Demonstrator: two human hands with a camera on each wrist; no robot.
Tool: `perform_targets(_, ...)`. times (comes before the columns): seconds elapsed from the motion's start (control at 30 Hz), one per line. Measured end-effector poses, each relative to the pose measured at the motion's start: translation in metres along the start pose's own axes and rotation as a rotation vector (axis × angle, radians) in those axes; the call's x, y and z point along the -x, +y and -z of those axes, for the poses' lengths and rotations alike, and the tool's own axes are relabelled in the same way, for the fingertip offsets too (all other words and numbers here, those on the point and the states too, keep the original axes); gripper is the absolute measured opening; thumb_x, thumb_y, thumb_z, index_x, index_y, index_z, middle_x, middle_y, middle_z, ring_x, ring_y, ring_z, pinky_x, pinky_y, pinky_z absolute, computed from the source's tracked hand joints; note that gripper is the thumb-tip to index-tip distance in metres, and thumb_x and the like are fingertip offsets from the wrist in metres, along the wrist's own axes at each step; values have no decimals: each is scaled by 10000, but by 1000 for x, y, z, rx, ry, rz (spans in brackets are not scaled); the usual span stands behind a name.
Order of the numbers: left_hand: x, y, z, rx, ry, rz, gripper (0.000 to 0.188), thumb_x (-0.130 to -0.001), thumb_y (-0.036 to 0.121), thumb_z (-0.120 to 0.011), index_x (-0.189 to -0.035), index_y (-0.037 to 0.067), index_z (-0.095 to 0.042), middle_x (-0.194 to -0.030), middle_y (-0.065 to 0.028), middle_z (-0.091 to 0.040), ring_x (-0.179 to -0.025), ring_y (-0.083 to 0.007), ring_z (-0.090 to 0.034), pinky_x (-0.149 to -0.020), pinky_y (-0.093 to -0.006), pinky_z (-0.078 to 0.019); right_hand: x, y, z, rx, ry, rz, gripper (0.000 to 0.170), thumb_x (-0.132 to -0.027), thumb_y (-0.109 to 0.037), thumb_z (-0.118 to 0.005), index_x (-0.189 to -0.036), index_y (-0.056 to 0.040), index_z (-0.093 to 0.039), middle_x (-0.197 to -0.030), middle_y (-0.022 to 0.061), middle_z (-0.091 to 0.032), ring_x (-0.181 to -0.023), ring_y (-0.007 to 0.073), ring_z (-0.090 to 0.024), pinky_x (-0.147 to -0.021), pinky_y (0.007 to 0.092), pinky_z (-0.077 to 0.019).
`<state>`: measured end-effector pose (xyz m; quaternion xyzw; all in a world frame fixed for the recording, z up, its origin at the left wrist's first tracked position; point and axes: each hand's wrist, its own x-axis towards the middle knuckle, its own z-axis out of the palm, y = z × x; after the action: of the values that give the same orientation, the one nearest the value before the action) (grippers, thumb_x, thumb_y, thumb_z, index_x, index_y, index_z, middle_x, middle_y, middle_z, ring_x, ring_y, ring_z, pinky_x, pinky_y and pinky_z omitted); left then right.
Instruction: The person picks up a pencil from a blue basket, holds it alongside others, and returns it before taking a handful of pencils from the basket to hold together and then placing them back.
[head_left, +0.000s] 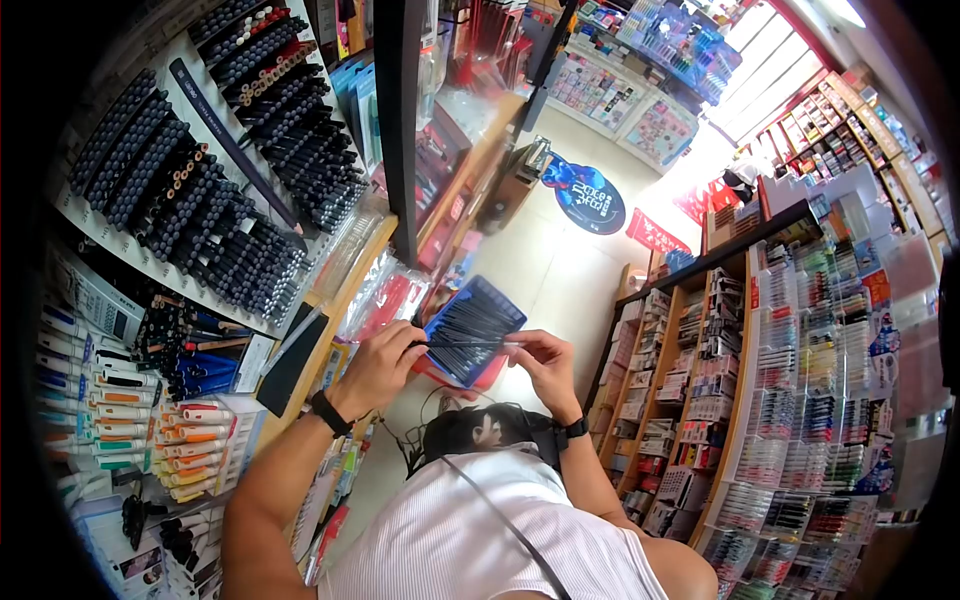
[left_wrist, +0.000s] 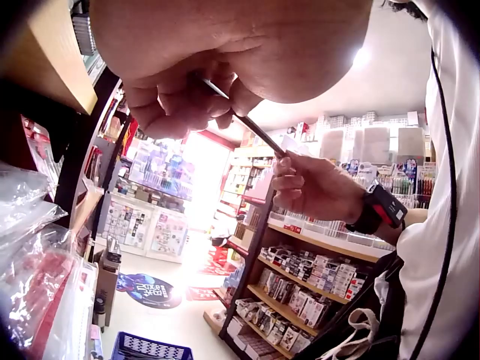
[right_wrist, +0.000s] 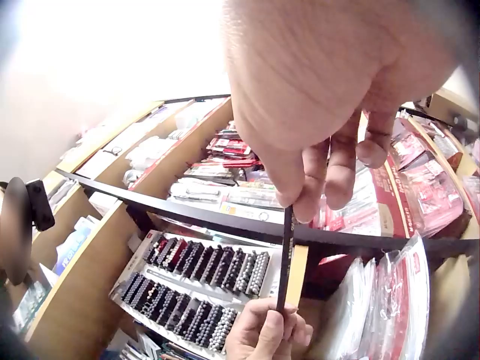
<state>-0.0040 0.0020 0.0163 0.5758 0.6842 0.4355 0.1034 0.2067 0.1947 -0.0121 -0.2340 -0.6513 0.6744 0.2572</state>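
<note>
Between my two hands a slim black pencil [head_left: 455, 344] is held level, one end in each hand. My left hand [head_left: 383, 366] grips one end; in the left wrist view the pencil [left_wrist: 259, 135] slants out from its curled fingers. My right hand [head_left: 547, 368] pinches the other end between thumb and fingertips. Small print runs along the black pencil [right_wrist: 287, 255] in the right wrist view. Behind and below it in the head view is a blue plastic basket [head_left: 518, 316], filled with many dark pencils lying side by side.
On the left stands a tiered rack [head_left: 215, 150] of dark pencils, with orange and white pens [head_left: 195, 450] below. Plastic-wrapped packets [head_left: 385, 300] lie at the shelf edge. Shelves of boxed goods [head_left: 665, 400] line the right. A round blue floor sticker [head_left: 590, 200] marks the aisle.
</note>
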Motion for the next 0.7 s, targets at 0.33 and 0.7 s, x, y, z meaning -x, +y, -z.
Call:
perform_targets(0.33,1,0,-3,0,17,-11,125,-902,53,-643,-1005,5,-593,-929,-157,-620,-872,-366,-619,-757,-425,-498,-1,-1,-1,-24,-4,-17,160,-884,18,-702,-1044,34,-707,-899,135,-750,-808,156,-707,-720,264,-545)
perform_targets(0.7,1,-4,-3,-17,-28,-31,92,-906,52,-629,-978,2,-602,-898,-151,-629,-866,-359,-620,-766,-423,-498,-3,-1,-2,-31,-8,-18,145,-894,3,-701,-1035,33,-709,-888,121,-745,-807,159,-711,-704,257,-546)
